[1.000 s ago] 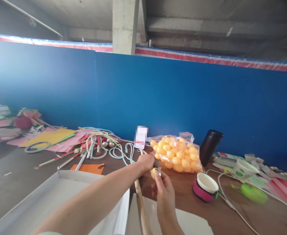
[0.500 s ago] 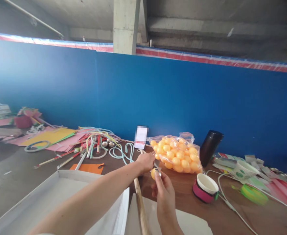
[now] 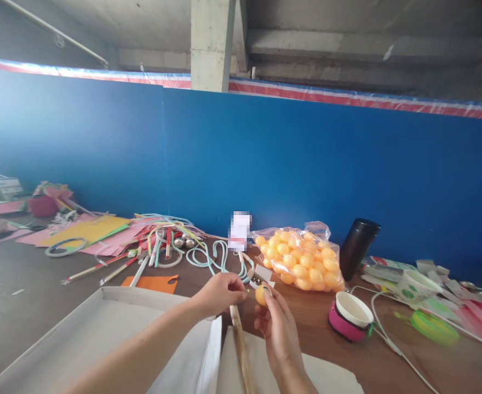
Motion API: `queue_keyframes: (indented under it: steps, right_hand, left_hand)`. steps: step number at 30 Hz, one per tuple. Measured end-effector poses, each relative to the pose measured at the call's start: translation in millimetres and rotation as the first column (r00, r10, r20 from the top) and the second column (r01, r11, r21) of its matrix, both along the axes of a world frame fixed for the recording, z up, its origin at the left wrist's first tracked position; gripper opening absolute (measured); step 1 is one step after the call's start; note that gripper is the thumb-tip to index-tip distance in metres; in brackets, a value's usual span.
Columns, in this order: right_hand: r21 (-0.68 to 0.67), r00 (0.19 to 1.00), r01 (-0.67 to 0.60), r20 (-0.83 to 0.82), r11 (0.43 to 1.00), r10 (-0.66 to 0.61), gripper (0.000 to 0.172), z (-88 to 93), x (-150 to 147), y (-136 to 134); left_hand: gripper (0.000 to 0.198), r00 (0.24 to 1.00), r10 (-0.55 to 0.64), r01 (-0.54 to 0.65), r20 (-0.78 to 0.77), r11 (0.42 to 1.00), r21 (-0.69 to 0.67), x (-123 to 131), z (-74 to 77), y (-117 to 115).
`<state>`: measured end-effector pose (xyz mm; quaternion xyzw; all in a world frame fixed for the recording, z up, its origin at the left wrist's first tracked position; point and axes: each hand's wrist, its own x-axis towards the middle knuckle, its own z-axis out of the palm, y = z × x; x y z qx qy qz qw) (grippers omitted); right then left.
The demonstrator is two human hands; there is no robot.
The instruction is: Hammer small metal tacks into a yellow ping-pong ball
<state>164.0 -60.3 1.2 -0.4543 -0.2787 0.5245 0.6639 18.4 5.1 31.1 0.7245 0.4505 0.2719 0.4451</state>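
My right hand (image 3: 274,324) is raised over the table's near edge and pinches a small orange ball (image 3: 261,294) between thumb and fingertips. My left hand (image 3: 221,290) is just left of the ball, its fingers pinched together on something too small to make out, the tips close to the ball. A clear bag of several orange balls (image 3: 302,260) lies behind the hands on the brown table (image 3: 389,361). A wooden stick (image 3: 241,350) runs from below the hands toward me.
A white tray (image 3: 89,339) sits at the near left. Coloured sticks, cords and paper (image 3: 159,243) litter the back left. A black cup (image 3: 358,246), a pink-banded white cup (image 3: 348,314), white cable and a green disc (image 3: 432,325) lie to the right. A blue wall stands behind.
My left hand has pulled back toward me, away from the bag, and is now pinched beside the ball. My right hand with the ball has stayed almost still.
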Motion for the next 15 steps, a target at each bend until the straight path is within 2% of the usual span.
queue_keyframes:
  steps: [1, 4, 10, 15]
  right_hand:
    - [0.005, 0.999, -0.050, 0.017, 0.999, 0.050, 0.040, 1.1, -0.4, -1.0]
    - [0.010, 0.985, -0.147, 0.088, 0.989, 0.145, 0.040, 7.9, -3.2, -5.3]
    - [0.048, 0.977, -0.112, 0.189, 0.993, 0.101, 0.041, 24.2, -16.7, -14.2]
    - [0.009, 0.980, -0.067, 0.188, 0.998, 0.064, 0.035, 16.5, -15.8, -9.9]
  left_hand:
    - [0.017, 0.999, -0.014, 0.017, 0.049, 0.998, -0.059, -1.5, -3.5, -3.8]
    - [0.016, 0.993, -0.021, 0.035, 0.115, 0.993, -0.116, -1.4, -12.2, -10.4]
    - [0.012, 0.990, -0.024, 0.039, 0.141, 0.994, -0.101, 0.4, -29.6, -11.9]
    - [0.012, 0.975, 0.042, -0.016, 0.220, 0.993, -0.119, 0.5, -39.3, -12.0]
